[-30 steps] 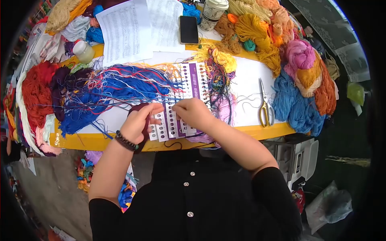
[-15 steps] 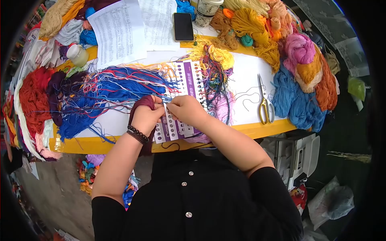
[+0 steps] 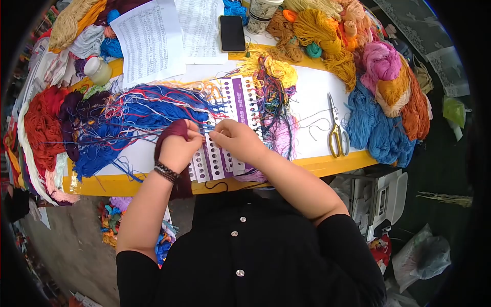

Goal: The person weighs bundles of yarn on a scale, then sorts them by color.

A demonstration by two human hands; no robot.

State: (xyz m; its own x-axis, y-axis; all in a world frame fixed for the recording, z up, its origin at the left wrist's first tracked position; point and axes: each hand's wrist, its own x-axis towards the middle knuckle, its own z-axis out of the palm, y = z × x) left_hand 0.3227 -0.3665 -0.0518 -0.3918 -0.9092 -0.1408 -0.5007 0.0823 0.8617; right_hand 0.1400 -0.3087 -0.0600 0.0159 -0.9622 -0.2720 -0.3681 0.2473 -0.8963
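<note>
Dark maroon thread (image 3: 173, 130) is looped over my left hand (image 3: 179, 149), whose fingers are closed on it, and its tail hangs past the table's front edge. My right hand (image 3: 241, 142) lies over the white-and-purple thread cards (image 3: 239, 105), thumb and forefinger curled together; whatever is between them is too small to make out. Round holes run along the cards, and many coloured strands are tied through them. A long bundle of blue thread (image 3: 163, 105), mixed with red and white strands, spreads leftward from the cards.
Gold-handled scissors (image 3: 335, 134) lie right of the cards. A phone (image 3: 232, 34), printed sheets (image 3: 148, 43), a small jar (image 3: 98, 70) and a patterned tub (image 3: 262, 16) stand or lie behind. Skeins of blue (image 3: 381, 130), orange and red thread (image 3: 46, 117) line the table's sides.
My left hand has shifted left, away from my right hand, carrying the maroon thread. More of the leftmost card's holes show between the hands. The right hand has barely moved.
</note>
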